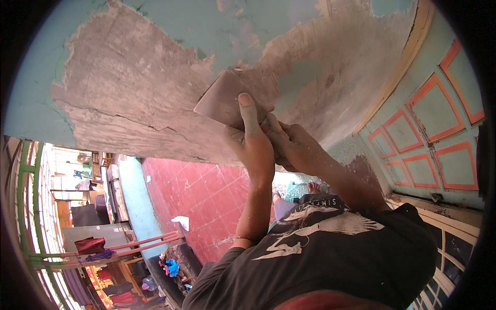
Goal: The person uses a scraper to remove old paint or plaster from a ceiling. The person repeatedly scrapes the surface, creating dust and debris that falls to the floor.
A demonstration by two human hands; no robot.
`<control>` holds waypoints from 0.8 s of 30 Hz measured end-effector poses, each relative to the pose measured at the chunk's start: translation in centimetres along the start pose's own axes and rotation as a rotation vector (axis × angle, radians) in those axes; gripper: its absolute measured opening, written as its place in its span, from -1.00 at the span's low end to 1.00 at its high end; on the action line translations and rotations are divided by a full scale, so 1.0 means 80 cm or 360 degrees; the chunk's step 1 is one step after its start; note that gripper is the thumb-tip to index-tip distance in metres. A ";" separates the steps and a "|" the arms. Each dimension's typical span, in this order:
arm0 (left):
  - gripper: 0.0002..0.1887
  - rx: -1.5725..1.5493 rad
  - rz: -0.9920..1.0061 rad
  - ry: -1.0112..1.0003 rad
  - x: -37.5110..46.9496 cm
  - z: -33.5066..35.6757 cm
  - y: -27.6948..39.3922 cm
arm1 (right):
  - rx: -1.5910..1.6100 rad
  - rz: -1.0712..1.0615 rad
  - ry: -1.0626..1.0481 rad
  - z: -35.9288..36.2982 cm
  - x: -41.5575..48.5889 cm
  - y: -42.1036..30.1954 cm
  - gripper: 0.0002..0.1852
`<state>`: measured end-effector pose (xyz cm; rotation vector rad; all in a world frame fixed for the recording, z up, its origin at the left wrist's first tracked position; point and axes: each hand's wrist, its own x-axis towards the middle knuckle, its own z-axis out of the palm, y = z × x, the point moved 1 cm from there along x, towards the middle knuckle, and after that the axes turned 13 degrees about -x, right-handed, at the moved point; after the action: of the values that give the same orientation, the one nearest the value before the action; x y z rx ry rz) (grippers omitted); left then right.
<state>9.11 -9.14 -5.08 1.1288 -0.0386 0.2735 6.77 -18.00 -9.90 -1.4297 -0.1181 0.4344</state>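
Note:
A brown sheet of sandpaper (223, 102) rests against a wall (128, 77) with patches of bare grey plaster. My left hand (254, 135) grips the sheet, its dusty thumb lying over the front and the other fingers mostly hidden behind. Close beside it, my right hand (296, 145) has its fingers curled at the sheet's lower right corner, against the left hand. Pale dust coats both hands and forearms. Around the bare plaster, blue-green paint (193, 23) ends in ragged edges. A long crack (151, 126) runs across the plaster's lower left part.
On the right is a green door with orange-edged panels (438, 104). Below me, a teal plastic stool (296, 190) shows near my feet, above red floor tiles (201, 201). Pink rails (143, 242), draped cloths (90, 246) and a dark bench-like ledge (182, 257) stand at lower left.

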 end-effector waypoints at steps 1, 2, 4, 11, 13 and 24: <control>-0.46 0.0037 0.0046 0.0007 0.003 0.000 -0.002 | 0.0005 -0.0039 0.0031 0.002 0.000 -0.004 -0.30; -0.42 0.0073 0.0092 0.0013 0.005 0.000 -0.002 | 0.0010 -0.0077 0.0063 0.004 -0.002 -0.008 -0.31; -0.49 -0.0005 -0.0003 0.0000 0.002 -0.003 -0.004 | -0.0008 -0.0042 0.0087 0.004 -0.007 -0.009 -0.31; -0.54 0.0026 -0.0011 0.0086 -0.006 -0.004 -0.022 | -0.0140 -0.0013 0.0141 -0.004 -0.013 -0.009 -0.30; -0.55 -0.0023 -0.0002 0.0015 0.004 0.007 -0.006 | -0.0178 -0.0031 0.0092 -0.009 -0.006 -0.015 -0.29; -0.55 0.0098 0.0059 0.0070 0.001 -0.007 -0.014 | -0.0374 -0.0099 0.0086 -0.009 -0.004 -0.013 -0.26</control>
<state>9.37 -9.03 -6.31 1.1835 -0.0123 0.3341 6.94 -18.86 -8.96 -1.6630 -0.1744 0.3385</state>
